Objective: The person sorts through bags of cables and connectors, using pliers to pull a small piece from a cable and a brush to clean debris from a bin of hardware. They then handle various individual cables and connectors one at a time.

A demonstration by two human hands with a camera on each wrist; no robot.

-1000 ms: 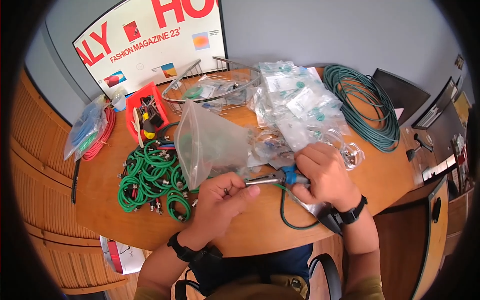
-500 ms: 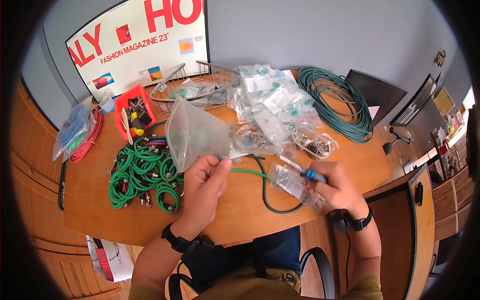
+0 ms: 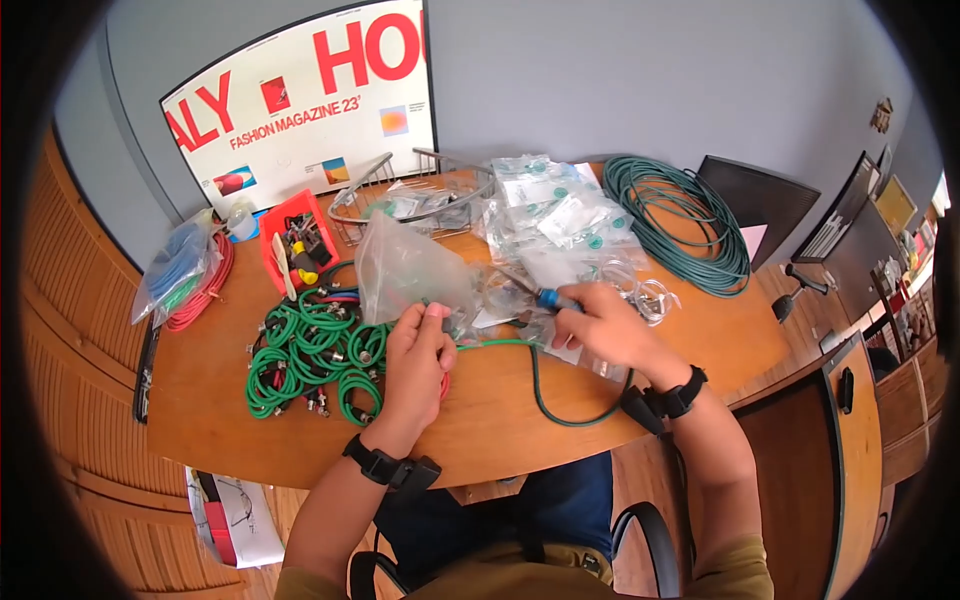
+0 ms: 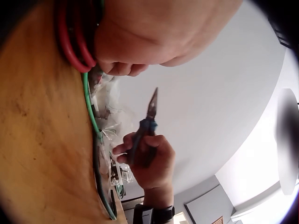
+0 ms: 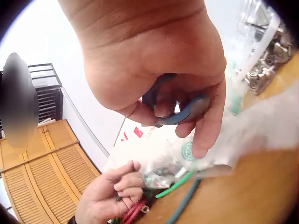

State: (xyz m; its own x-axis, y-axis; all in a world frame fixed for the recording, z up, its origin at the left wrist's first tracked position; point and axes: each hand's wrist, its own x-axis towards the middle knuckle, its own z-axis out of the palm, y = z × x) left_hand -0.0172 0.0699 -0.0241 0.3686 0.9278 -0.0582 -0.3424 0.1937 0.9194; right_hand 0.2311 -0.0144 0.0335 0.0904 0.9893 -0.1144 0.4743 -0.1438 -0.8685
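Observation:
In the head view the left hand [image 3: 415,365] pinches a small dark end between thumb and index finger; a red cable [image 3: 445,384] shows beside its palm. A green cable [image 3: 495,343] runs to the right near it, along with a dark green cable [image 3: 541,395] curving over the table. The right hand [image 3: 610,325] grips long-nosed pliers [image 3: 546,298] by their blue handles, apart from the left hand. From the left wrist, the pliers [image 4: 148,123] point upward with their jaws together. From the right wrist, fingers curl round the blue handle [image 5: 184,112].
Coiled green cables [image 3: 290,345] lie left of the hands, a red bin [image 3: 270,262] behind them. A standing clear bag [image 3: 410,265], a wire basket [image 3: 480,185], piled plastic packets [image 3: 560,205] and a large cable coil [image 3: 725,270] occupy the back. Loose metal connectors lie at right.
The pliers, at the left fingertips a second ago, have moved away to the right. Since half a second ago the right hand has come back leftward and up, over the clear packet.

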